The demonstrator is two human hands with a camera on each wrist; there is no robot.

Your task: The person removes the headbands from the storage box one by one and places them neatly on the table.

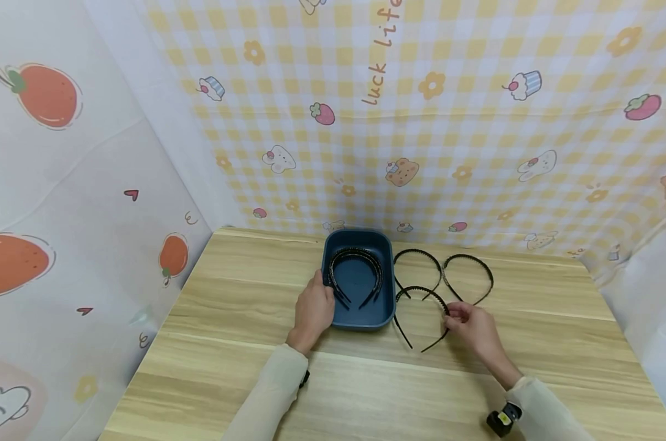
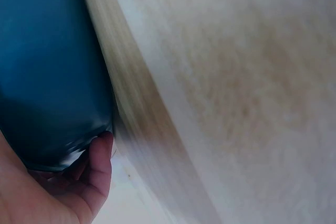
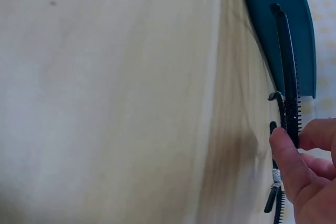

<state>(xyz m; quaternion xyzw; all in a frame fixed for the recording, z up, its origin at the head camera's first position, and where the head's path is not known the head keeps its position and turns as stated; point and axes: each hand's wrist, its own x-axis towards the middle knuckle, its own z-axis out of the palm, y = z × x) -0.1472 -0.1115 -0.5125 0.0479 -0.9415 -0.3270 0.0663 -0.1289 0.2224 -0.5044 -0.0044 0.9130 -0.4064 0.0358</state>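
My left hand grips the left side of a dark blue plastic bin; in the left wrist view its fingers curl against the lower end of the bin's wall. Several black headbands lie nested inside, their open ends facing me. To the right of the bin, my right hand pinches one side of a black toothed headband between thumb and fingers. That headband's arch points away from me, and its left side overlaps the bin's right edge in the head view.
Two more black headbands, a left one and a right one, lie side by side on the wooden table behind the right hand. A yellow checked cloth hangs along the back edge, and a white printed sheet hangs on the left.
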